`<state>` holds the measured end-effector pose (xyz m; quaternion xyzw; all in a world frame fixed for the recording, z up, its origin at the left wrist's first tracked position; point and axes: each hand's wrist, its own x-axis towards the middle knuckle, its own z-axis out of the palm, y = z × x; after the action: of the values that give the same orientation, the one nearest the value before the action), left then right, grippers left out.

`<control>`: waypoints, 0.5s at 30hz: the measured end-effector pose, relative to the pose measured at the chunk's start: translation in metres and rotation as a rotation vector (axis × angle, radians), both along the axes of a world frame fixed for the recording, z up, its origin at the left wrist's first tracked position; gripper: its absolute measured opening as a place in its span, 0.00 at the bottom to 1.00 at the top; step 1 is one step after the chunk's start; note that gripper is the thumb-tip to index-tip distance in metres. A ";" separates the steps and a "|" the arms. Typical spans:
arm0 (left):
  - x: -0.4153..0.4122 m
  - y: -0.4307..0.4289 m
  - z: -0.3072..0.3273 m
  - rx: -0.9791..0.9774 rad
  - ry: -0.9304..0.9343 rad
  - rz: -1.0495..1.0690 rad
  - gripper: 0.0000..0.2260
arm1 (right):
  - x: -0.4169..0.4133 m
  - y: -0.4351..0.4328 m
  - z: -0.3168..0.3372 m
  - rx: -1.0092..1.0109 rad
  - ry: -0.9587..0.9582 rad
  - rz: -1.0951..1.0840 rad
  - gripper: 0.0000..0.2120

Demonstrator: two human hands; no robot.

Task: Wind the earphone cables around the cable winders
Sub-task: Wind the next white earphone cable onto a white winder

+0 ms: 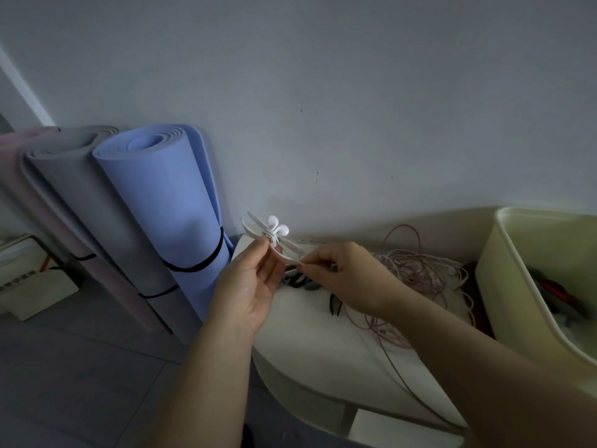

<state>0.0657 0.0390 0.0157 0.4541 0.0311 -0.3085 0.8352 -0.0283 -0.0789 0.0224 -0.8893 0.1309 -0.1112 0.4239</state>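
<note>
A pale wall (355,92) fills the upper half of the view, and the whole scene is dim. Three rolled mats lean against it on the left. The blue mat (168,202) stands nearest the desk and the grey mat (80,195) is beside it, both with thin black straps. The pink mat (19,176) is mostly cut off by the frame edge.

The white rounded desk (316,344) runs out of view at the lower right. A cream bin (504,286) stands on its right end, cut off by the frame. Its contents are too dark to identify, apart from something orange-red.

A loose tangle of pinkish cable (420,270) lies on the desk behind the right forearm, with one strand trailing over the front edge. Small black items (300,281) lie partly hidden under the hands and cannot be made out.

Both hands are raised above the desk's left end. The left hand (248,286) pinches the white cable winder (292,246) at its middle, with its remaining fingers relaxed. The right hand (342,273) has its fingers curled, pinching a thin white strip near the winder's lower end. I cannot tell whether that strip is cable or a winder arm.

Two white earbuds (278,227) stick up just above the left fingertips, at the winder's centre.
</note>
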 end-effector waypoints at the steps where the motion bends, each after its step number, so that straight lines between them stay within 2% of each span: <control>1: 0.000 0.000 0.000 0.041 -0.042 -0.009 0.04 | -0.002 0.000 0.002 -0.034 -0.010 0.000 0.08; 5: -0.001 0.002 0.001 0.415 -0.398 -0.201 0.04 | -0.007 -0.005 0.009 -0.129 -0.145 -0.099 0.07; 7: -0.004 0.003 0.000 0.549 -0.518 -0.325 0.06 | -0.009 -0.012 0.013 -0.117 -0.169 -0.140 0.06; 11: -0.007 0.007 0.003 0.597 -0.560 -0.466 0.07 | -0.015 -0.026 0.018 0.067 -0.178 -0.169 0.07; 15: -0.007 0.012 0.008 0.482 -0.530 -0.657 0.06 | -0.019 -0.032 0.018 0.183 -0.154 -0.147 0.08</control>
<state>0.0589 0.0508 0.0233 0.6835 -0.2573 -0.4135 0.5438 -0.0471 -0.1106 0.0400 -0.8237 0.1725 -0.1976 0.5028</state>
